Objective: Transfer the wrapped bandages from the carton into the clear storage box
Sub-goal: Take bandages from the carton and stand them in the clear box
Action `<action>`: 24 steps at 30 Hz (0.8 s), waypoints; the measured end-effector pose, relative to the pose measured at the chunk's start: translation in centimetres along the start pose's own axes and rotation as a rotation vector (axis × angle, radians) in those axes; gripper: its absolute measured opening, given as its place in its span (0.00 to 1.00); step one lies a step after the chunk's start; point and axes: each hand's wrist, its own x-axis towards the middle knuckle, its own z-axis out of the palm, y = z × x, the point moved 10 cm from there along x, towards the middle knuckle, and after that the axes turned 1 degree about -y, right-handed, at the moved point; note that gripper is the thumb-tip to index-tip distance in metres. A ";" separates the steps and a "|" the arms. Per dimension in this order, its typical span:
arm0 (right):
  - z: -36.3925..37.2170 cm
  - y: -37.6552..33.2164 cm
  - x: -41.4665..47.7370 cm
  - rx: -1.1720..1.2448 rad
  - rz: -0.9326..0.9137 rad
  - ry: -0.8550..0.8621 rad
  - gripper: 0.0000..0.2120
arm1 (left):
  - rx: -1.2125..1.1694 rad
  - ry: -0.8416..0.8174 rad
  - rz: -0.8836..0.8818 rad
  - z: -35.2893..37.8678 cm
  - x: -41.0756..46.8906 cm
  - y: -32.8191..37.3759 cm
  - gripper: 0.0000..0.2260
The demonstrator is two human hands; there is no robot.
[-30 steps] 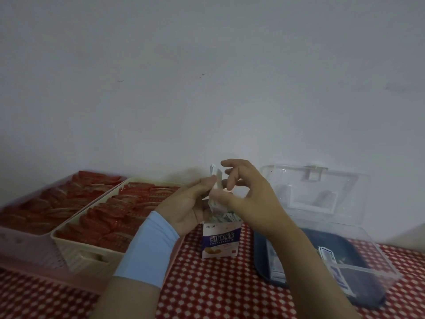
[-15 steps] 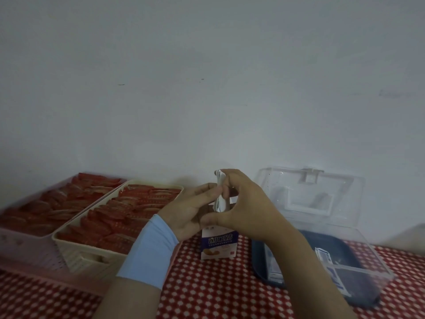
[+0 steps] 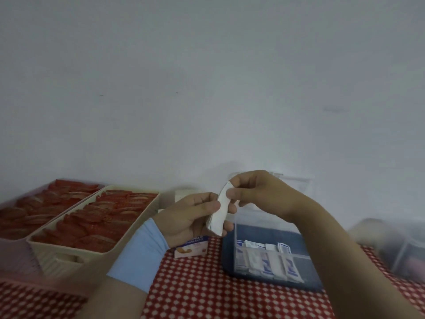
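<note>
Fingers (image 3: 208, 206) of both my hands pinch a wrapped bandage (image 3: 219, 211); below them the carton (image 3: 192, 247) is half hidden, the clear storage box (image 3: 264, 261) to its right.

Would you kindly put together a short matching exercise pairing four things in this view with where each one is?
Things:
1. white bandage stack
2. bandage carton
3. clear storage box
4. cream basket

Places:
A. upright on the checked cloth, below the left hand
B. left of the carton, filled with red packets
C. pinched between both hands, the right hand at its top
D. right of the carton, wrapped bandages lined up inside

Pairs: 1-C, 2-A, 3-D, 4-B
</note>
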 end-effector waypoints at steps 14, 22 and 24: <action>-9.5 2.8 -5.7 -0.265 0.197 0.230 0.05 | 0.909 0.402 0.115 6.0 5.7 3.3 0.04; -12.1 7.6 -7.1 -0.555 0.333 0.162 0.05 | 0.939 0.249 0.004 8.6 9.1 -2.6 0.07; -12.2 9.0 -7.1 -0.679 0.362 0.141 0.05 | 1.149 0.115 -0.112 9.4 9.7 -4.8 0.12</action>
